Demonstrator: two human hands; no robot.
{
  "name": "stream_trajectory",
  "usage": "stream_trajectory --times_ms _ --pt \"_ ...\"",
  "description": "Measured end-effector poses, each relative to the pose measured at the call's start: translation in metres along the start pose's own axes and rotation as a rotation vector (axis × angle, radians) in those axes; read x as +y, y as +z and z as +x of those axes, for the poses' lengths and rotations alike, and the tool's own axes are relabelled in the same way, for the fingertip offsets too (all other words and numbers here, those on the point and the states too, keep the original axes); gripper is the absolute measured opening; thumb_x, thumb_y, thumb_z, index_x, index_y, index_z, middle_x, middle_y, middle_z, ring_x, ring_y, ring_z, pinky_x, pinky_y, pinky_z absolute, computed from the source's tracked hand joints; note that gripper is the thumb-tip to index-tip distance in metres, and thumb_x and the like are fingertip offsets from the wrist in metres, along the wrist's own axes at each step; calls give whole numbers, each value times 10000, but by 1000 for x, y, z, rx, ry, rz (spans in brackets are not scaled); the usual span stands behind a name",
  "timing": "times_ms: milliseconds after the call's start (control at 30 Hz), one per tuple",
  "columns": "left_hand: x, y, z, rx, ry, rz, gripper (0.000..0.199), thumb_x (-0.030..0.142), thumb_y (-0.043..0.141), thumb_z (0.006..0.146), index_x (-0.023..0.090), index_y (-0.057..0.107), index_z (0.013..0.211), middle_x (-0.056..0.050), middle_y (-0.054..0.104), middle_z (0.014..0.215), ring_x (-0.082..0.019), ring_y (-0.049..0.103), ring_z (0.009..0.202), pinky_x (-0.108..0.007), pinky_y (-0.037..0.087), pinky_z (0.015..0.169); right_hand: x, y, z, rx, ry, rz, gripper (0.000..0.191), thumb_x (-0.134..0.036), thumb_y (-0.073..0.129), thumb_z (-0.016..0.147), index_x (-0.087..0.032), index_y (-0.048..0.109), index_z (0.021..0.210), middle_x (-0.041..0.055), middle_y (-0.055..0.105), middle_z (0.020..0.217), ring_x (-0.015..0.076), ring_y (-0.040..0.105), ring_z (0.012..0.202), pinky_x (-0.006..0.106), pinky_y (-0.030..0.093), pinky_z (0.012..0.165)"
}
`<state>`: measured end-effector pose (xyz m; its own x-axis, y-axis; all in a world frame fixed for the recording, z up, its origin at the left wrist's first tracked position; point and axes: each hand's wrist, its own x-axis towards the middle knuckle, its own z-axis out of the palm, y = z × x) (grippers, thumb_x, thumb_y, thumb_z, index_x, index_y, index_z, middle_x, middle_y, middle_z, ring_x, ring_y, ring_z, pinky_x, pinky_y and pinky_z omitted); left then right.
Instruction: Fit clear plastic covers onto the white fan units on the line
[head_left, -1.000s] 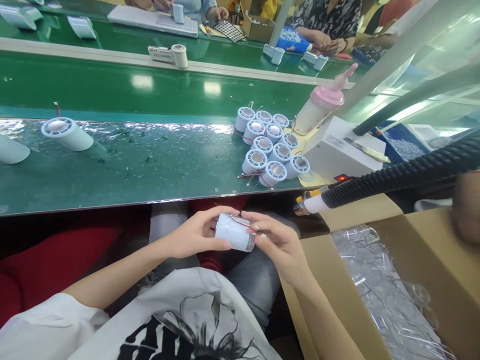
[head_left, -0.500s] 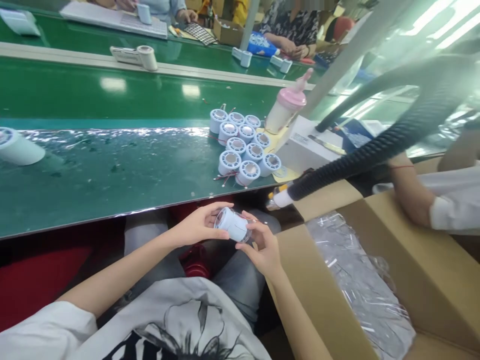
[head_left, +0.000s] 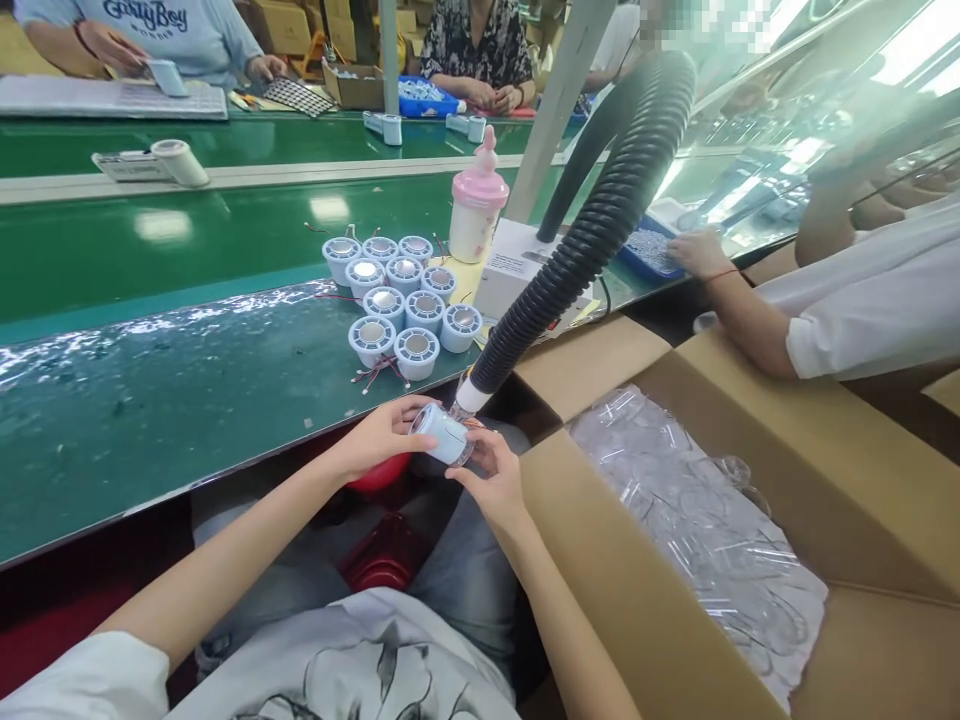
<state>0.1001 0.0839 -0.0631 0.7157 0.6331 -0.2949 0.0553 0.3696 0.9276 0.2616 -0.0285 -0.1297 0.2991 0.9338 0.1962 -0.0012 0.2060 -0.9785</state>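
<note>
Between my two hands, above my lap, I hold a light-blue cylindrical housing [head_left: 444, 436] tilted on its side, with clear plastic around its ends. My left hand [head_left: 390, 432] has its thumb and fingers closed around the left end. The right end is gripped by the thumb and fingertips of my right hand [head_left: 491, 478]. The white nozzle [head_left: 471, 396] of a black ribbed hose [head_left: 570, 250] sits right at the housing's upper right side; I cannot tell whether they touch. Several similar blue cylinders [head_left: 417, 350] stand upright on the green bench, thin red wires beside them.
An open cardboard box [head_left: 600, 560] at my right contains clear plastic parts [head_left: 690, 530]. Behind the cylinders stand a pink-lidded cup [head_left: 478, 205] and a white machine box [head_left: 517, 262]. Co-workers sit across the belt, and another person's arm [head_left: 757, 315] reaches in from the right.
The view has turned to the right. The housing in both my hands is now up by the hose nozzle, where before it was farther from it.
</note>
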Motion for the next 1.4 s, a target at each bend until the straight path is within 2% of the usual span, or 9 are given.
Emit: stream_trajectory --times_ms 67,167,300,500,700,833,967,1133,1400 --pt "1 -3 -14 -41 15 13 732 251 847 622 166 532 1277 -116 646 1168 -211 617 1029 -359 467 932 -11 0 -2 -67 -19 -5 420 -330 825 669 -241 595 1008 107 638 1263 265 602 1190 413 548 942" --pt "3 -6 -43 -140 31 66 734 227 825 657 209 509 1319 -109 614 1232 -203 625 1021 -332 507 881 -36 -1 -10 -222 -129 -137 412 -261 809 707 -242 591 1056 116 617 1308 259 609 1185 416 534 958" --pt "10 -5 -83 -179 116 157 676 186 818 663 235 556 1285 -101 571 1313 -231 606 1111 -352 505 942 -72 1 -22 -377 -248 -315 432 -232 784 746 -242 568 1120 131 635 1277 260 595 1202 418 509 983" --pt "13 -2 -115 -177 225 185 717 164 821 660 295 545 1308 -85 551 1368 -273 528 1258 -383 474 1011 -104 14 -32 -442 -91 -283 471 -251 802 729 -267 558 1131 91 656 1227 248 625 1156 353 561 911" --pt "15 -4 -126 -187 322 226 796 88 812 649 339 509 1341 -61 535 1394 -244 518 1278 -351 474 1026 -123 20 -30 -487 147 -125 478 -227 801 730 -312 561 1134 23 634 1225 190 677 1035 279 590 840" --pt "18 -5 -128 -171 372 304 823 74 819 630 343 512 1344 -60 520 1410 -245 495 1301 -344 467 1038 -131 22 -27 -495 231 -47 468 -254 812 720 -316 572 1118 4 628 1192 164 662 1018 262 583 838" --pt "18 -6 -129 -153 402 375 842 96 840 609 343 513 1346 -60 513 1421 -249 479 1319 -349 443 1066 -133 23 -25 -510 297 33 418 -290 787 754 -307 575 1114 -5 640 1109 137 633 1012 232 560 846" --pt "20 -8 -130 -148 421 426 832 126 844 615 324 509 1351 -79 505 1430 -261 482 1317 -369 452 1057 -131 26 -22 -521 435 171 415 -366 771 767 -287 551 1111 1 642 1030 131 633 934 211 551 754" --pt "23 -9 -129 -167 481 480 818 156 848 620 306 513 1351 -95 515 1419 -273 482 1314 -401 417 1088 -135 33 -19 -445 602 257 446 -462 793 712 -234 557 1013 -13 639 896 90 610 760 170 517 642"
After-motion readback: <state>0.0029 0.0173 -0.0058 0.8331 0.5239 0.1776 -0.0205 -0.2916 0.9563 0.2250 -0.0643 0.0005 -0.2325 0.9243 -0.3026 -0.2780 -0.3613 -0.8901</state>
